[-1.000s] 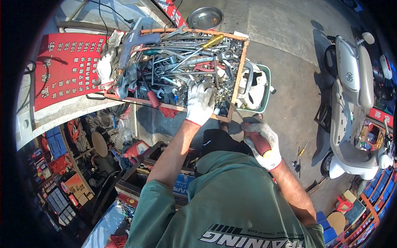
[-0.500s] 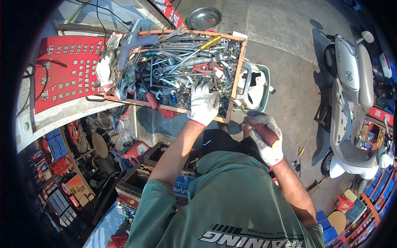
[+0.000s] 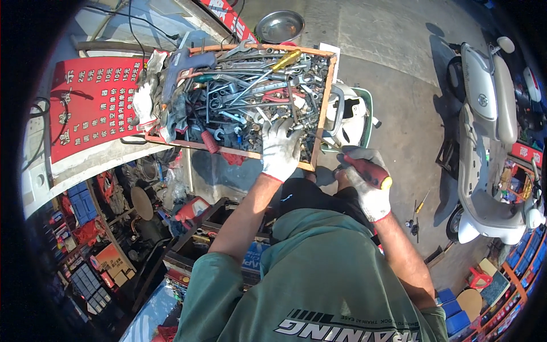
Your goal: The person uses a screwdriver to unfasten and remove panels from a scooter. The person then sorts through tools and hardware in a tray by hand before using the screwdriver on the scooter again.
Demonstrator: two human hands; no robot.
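My left hand [image 3: 279, 153], in a white work glove with grey fingers, reaches into a wooden-framed tool tray [image 3: 228, 153]. Its fingers are stretched apart over small loose metal parts [image 3: 305, 117] at the tray's near right; the fingertips partly blend into them. My right hand [image 3: 367, 185], gloved the same way, is closed around the red handle of a screwdriver [image 3: 369, 172] with a yellow butt end. The screwdriver's shaft points toward the tray's right side. Spanners, pliers and sockets fill the tray, along with a yellow-handled screwdriver [image 3: 286, 60] and a red-handled tool [image 3: 209, 142].
Used gloves [image 3: 149, 102] and a blue power tool [image 3: 185, 65] lie at the tray's left end. Right of the tray stands a green-rimmed bin [image 3: 367, 114] holding white parts. A metal bowl [image 3: 279, 27] sits behind. A white scooter [image 3: 481, 108] is parked at right.
My left hand's fingers have straightened and shifted slightly among the small parts. My right hand has tilted the screwdriver a little, still gripping it.
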